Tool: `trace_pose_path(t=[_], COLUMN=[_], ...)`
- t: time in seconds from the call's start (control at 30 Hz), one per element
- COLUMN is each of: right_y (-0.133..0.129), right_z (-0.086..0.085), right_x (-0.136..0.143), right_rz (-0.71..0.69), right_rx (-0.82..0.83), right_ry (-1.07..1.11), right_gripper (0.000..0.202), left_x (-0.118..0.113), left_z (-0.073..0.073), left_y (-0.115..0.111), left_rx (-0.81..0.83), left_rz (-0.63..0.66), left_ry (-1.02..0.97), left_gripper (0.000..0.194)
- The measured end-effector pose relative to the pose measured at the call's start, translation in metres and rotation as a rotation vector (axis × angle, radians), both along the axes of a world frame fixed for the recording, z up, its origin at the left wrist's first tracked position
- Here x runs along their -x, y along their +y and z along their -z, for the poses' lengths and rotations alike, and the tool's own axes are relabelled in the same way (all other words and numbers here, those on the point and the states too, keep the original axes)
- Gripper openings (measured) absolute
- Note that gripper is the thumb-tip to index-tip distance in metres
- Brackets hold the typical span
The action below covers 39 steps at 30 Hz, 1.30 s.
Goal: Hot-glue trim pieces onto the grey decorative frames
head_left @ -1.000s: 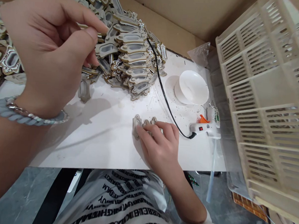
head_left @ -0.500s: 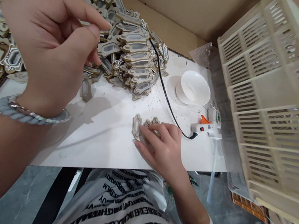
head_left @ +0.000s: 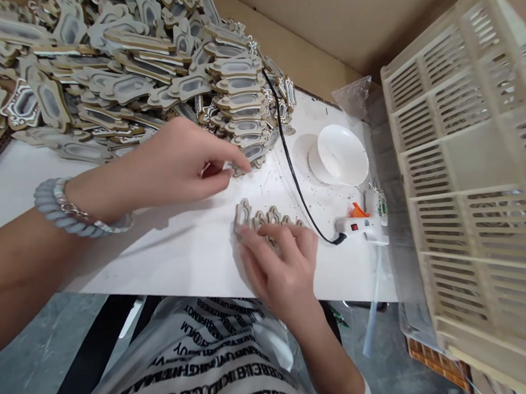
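A: Nearest us, the right hand point(head_left: 281, 262) lies flat, fingers spread over a short row of cutouts point(head_left: 262, 220) on the white bench point(head_left: 176, 257).

B: What do they look like?

A: Thin tan pieces with scalloped edges and an oblong window in the middle; the leftmost one peeks out beside the fingertips.

B: And the left hand point(head_left: 183, 160)?

A: Just beyond, low over the bench, thumb and forefinger pinched on something small and pale; I can't tell what. A second ago it was raised high at the pile point(head_left: 133, 67); now it has dropped beside the row.

B: The right hand?

A: Barely moved, still pressing the row.

B: Further back?

A: A white glue gun point(head_left: 361, 225) lies right of the row, its black cord point(head_left: 287, 157) running up past a white dish point(head_left: 342, 154). The pile fills the far left, a slatted crate point(head_left: 472, 161) the right.
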State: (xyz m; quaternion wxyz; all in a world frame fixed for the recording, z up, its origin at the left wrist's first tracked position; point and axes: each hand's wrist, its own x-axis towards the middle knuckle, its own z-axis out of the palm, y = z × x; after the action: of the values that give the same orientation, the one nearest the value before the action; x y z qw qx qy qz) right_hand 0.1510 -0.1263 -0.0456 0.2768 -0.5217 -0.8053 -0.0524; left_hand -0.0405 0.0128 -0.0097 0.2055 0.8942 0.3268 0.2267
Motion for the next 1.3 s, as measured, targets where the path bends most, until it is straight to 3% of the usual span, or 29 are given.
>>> trace_pose_path(t=[0.13, 0.3, 0.67, 0.93, 1.3], right_y=[-0.005, -0.011, -0.052, -0.06, -0.068], right_z=[0.002, 0.009, 0.014, 0.015, 0.019], right_x=[0.019, 0.026, -0.012, -0.025, -0.039], right_rz=[-0.182, -0.263, -0.183, -0.049, 0.053], right_rx=[0.048, 0.125, 0.092, 0.115, 0.075], right_ry=[-0.055, -0.201, -0.177, -0.131, -0.159], right_gripper=[0.02, 0.044, 0.03, 0.034, 0.035], left_x=[0.003, 0.005, 0.005, 0.002, 0.002], left_z=[-0.005, -0.001, 0.004, -0.002, -0.001], left_y=[0.0, 0.002, 0.004, 0.0, 0.0], left_rx=[-0.169, -0.26, -0.3, -0.184, -0.246], left_rz=[-0.114, -0.101, -0.09, -0.068, -0.07], left_ry=[-0.121, -0.141, -0.141, -0.033, -0.053], left_gripper=[0.021, 0.018, 0.022, 0.024, 0.023])
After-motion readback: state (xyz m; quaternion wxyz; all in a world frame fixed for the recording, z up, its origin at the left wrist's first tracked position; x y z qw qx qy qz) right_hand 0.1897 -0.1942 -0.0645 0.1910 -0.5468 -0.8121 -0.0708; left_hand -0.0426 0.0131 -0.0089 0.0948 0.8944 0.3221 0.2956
